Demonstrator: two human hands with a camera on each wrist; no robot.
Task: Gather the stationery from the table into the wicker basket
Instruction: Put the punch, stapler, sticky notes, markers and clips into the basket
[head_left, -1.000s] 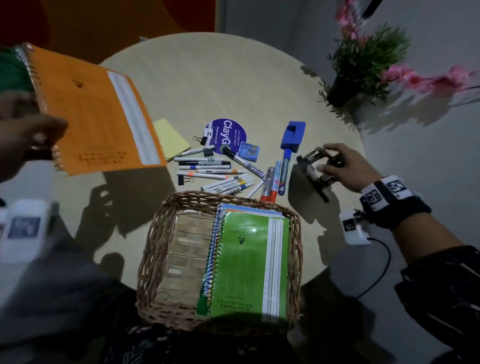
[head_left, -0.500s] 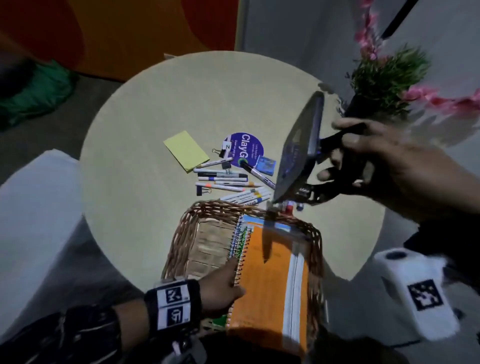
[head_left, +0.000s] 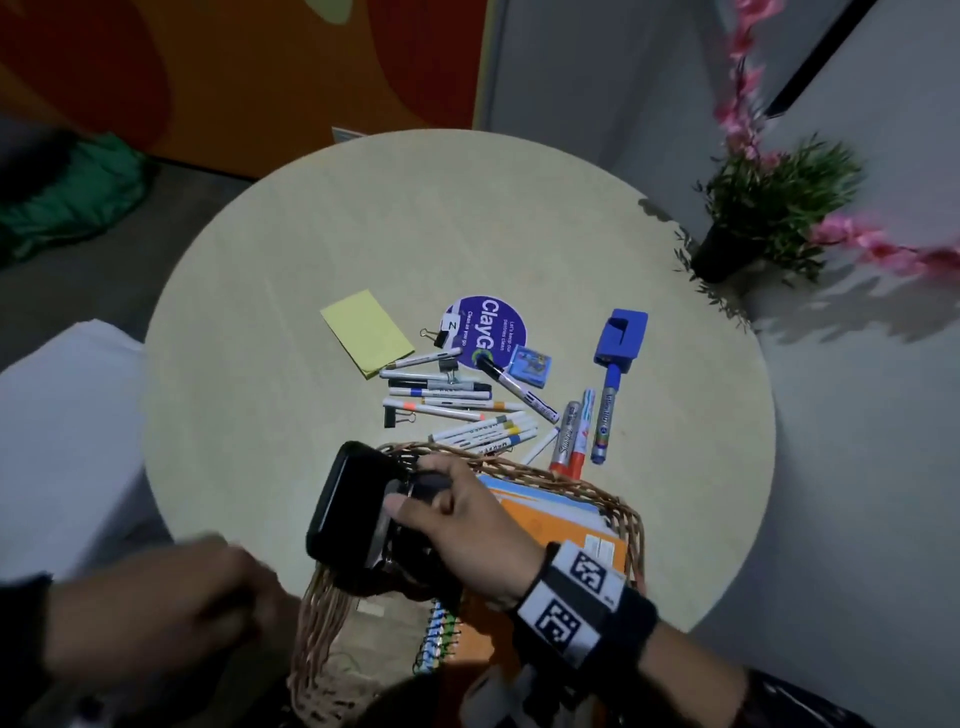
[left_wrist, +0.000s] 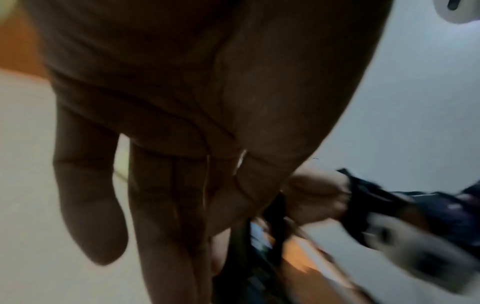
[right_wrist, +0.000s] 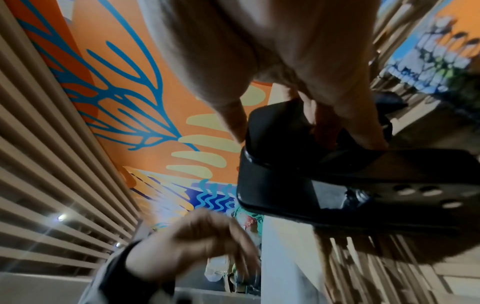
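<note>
Right hand (head_left: 457, 525): fingers curled round the hole punch (head_left: 353, 512), held over the wicker basket (head_left: 621, 512) for lowering in.
Left hand (head_left: 171, 613): blurred; grip cannot be told.

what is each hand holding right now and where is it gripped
The right hand grips the black hole punch by its upper lever, over the wicker basket. The left hand holds nothing.

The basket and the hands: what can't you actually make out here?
- Basket floor, head view: mostly hidden by the right hand, the hole punch and the orange notebook.
- Left hand, head view: motion-blurred, so its fingers are unclear; the left wrist view shows them straight.
- Marker labels, head view: mostly too small to read.
- Table, right wrist view: not shown.
</note>
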